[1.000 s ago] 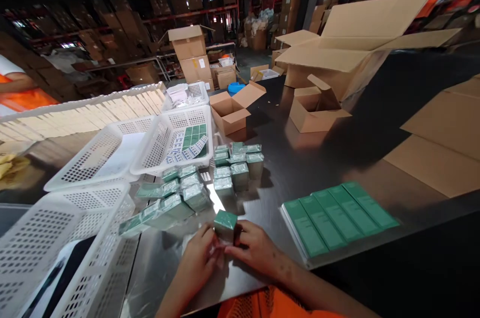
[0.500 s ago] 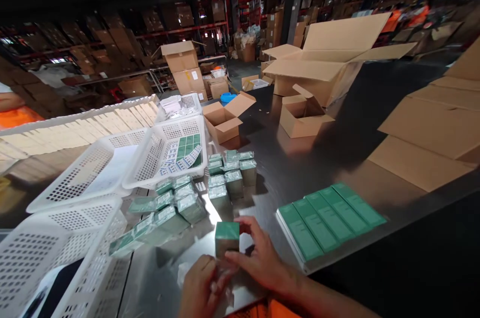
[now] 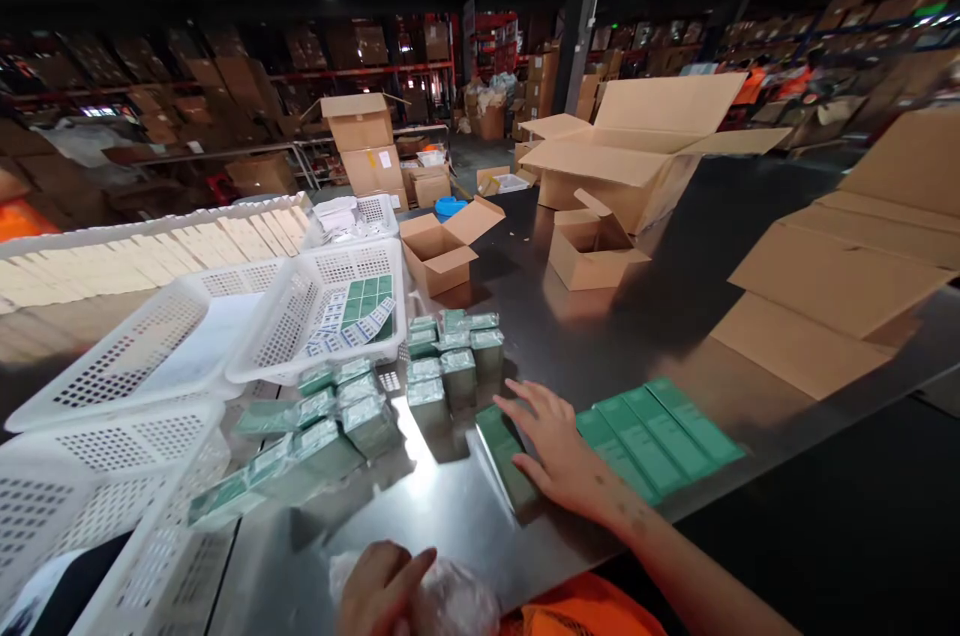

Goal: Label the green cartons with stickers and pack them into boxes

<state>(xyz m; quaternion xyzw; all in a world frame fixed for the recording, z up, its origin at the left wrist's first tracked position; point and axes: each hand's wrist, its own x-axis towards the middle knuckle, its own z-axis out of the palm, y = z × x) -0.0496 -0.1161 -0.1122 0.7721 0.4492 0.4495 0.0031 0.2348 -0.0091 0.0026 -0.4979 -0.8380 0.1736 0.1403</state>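
In the head view, the right hand (image 3: 553,434) reaches over a dark-green, flat rectangular box (image 3: 501,446) on the shiny metal tabletop (image 3: 431,511). Its fingers are spread and lightly bent over the box's upper part, the thumb held apart near the middle; whether it grips the box cannot be told. Beyond this hand, more green rectangular boxes (image 3: 660,431) lie flat, side by side in a slanting row.

The left hand (image 3: 381,584) is at the near edge, fingers curled, against a crumpled sheet of clear plastic (image 3: 459,604) that shows on both sides of it. How firmly it holds the plastic cannot be told.

Farther in stand two clusters of green-topped blocks in clear wrap, one on the left (image 3: 322,431) and one nearer the middle (image 3: 454,356). Behind the left cluster is a white perforated plastic basket (image 3: 251,346) with green and printed white pieces inside. Small open brown cardboard cartons (image 3: 596,261) stand toward the far side.
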